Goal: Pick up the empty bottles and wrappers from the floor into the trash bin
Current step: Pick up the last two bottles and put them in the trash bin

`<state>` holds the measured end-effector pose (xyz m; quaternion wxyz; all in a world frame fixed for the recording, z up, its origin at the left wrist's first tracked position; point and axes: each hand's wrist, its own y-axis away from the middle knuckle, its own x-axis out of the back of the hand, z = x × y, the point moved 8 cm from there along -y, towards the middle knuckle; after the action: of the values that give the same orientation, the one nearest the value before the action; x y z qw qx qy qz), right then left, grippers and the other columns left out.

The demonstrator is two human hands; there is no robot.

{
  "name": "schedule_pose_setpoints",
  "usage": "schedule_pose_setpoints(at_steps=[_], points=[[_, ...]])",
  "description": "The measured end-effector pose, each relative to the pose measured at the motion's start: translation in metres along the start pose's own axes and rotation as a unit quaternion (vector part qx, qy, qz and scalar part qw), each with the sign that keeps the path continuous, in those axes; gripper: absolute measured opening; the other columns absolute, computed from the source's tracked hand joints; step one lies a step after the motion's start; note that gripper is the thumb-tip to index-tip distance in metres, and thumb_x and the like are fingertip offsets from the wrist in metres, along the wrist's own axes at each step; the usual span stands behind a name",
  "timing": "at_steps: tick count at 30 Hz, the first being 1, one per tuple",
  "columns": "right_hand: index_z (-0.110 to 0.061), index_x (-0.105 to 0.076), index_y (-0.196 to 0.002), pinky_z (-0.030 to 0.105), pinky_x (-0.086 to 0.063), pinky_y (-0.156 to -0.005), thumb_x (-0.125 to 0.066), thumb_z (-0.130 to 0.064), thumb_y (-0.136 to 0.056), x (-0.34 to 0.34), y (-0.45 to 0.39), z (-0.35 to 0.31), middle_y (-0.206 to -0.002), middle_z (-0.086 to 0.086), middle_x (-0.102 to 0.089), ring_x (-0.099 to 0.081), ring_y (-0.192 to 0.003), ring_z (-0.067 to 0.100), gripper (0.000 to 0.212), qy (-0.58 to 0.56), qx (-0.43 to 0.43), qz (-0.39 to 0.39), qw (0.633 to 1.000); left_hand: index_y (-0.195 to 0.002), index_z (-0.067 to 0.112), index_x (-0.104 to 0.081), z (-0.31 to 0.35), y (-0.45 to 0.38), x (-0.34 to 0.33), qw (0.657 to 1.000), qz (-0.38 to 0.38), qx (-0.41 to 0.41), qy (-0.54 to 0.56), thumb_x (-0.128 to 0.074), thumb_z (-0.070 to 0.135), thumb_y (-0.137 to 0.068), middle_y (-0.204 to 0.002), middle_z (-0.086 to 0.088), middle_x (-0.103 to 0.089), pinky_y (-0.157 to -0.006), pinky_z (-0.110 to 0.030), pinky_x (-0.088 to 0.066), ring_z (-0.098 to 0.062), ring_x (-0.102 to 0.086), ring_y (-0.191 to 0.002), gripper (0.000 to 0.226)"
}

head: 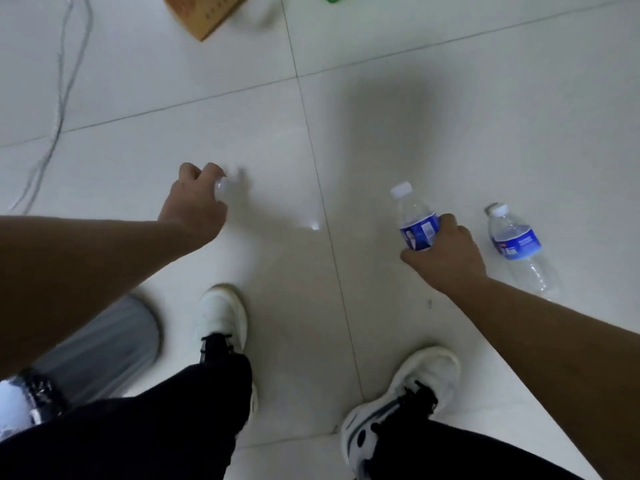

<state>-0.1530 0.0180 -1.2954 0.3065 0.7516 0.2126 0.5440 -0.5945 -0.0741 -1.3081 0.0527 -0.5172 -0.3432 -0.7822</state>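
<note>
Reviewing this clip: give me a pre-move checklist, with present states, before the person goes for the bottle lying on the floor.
1. Right hand has a firm hold on the held bottle: ok, fingers wrap its blue label.
2. Held bottle capped: ok, white cap on.
3. Floor bottle reachable: ok, it lies on the tile just right of the right hand.
4. A hand free to take it: cannot tell; the left hand is curled round something small and white, blurred.
5. Trash bin nearby: ok, a grey bin sits at lower left, blurred.
6. Wrappers remaining: cannot tell, none clearly visible.
</note>
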Motion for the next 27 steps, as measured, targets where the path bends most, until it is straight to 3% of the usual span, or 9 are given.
schedule_pose_setpoints(at_steps=[5, 10, 17, 24, 27], points=[[-0.013, -0.053, -0.121, 0.057, -0.058, -0.096, -0.085, -0.042, -0.072, 0.075, 0.081, 0.031, -0.118, 0.018, -0.062, -0.065, -0.106, 0.044, 0.066, -0.023, -0.050, 0.000, 0.998, -0.129, 0.030, -0.052, 0.087, 0.059, 0.057, 0.999, -0.026, -0.041, 0.017, -0.062, 0.015, -0.088, -0.117, 0.000, -0.037, -0.078, -0.039, -0.046, -0.031, -0.052, -0.092, 0.045], [-0.014, -0.050, -0.131, 0.060, -0.057, -0.098, -0.089, -0.042, -0.072, 0.141, 0.158, 0.088, -0.122, 0.015, -0.053, -0.064, -0.107, 0.044, 0.076, -0.046, -0.109, 0.008, 0.993, -0.128, 0.035, -0.052, 0.172, 0.112, 0.101, 0.995, -0.049, -0.083, 0.027, -0.062, 0.018, -0.085, -0.117, 0.004, -0.038, -0.075, -0.036, -0.044, -0.027, -0.054, -0.092, 0.047], [-0.017, -0.050, -0.122, 0.047, -0.057, -0.085, -0.092, -0.041, -0.073, 0.198, 0.239, 0.168, -0.112, 0.010, -0.053, -0.061, -0.092, 0.029, 0.069, -0.134, -0.165, 0.041, 0.976, -0.129, 0.038, -0.048, 0.247, 0.184, 0.121, 0.989, -0.098, -0.104, 0.020, -0.064, 0.023, -0.084, -0.118, 0.007, -0.038, -0.056, -0.023, -0.037, -0.022, -0.058, -0.087, 0.050], [-0.016, -0.051, -0.130, 0.037, -0.049, -0.076, -0.094, -0.039, -0.074, 0.217, 0.264, 0.217, -0.113, 0.006, -0.049, -0.057, -0.082, 0.017, 0.073, -0.189, -0.182, 0.036, 0.964, -0.115, 0.051, -0.045, 0.290, 0.219, 0.123, 0.989, -0.119, -0.055, 0.063, -0.069, 0.027, -0.083, -0.116, 0.007, -0.040, -0.060, -0.026, -0.042, -0.015, -0.062, -0.084, 0.046], [-0.014, -0.051, -0.134, 0.039, -0.052, -0.081, -0.094, -0.038, -0.076, 0.226, 0.265, 0.227, -0.117, 0.006, -0.049, -0.060, -0.092, 0.024, 0.076, -0.215, -0.182, 0.031, 0.959, -0.115, 0.051, -0.044, 0.318, 0.223, 0.120, 0.989, -0.121, -0.055, 0.059, -0.072, 0.030, -0.083, -0.120, 0.005, -0.042, -0.067, -0.030, -0.046, -0.020, -0.064, -0.087, 0.047]])
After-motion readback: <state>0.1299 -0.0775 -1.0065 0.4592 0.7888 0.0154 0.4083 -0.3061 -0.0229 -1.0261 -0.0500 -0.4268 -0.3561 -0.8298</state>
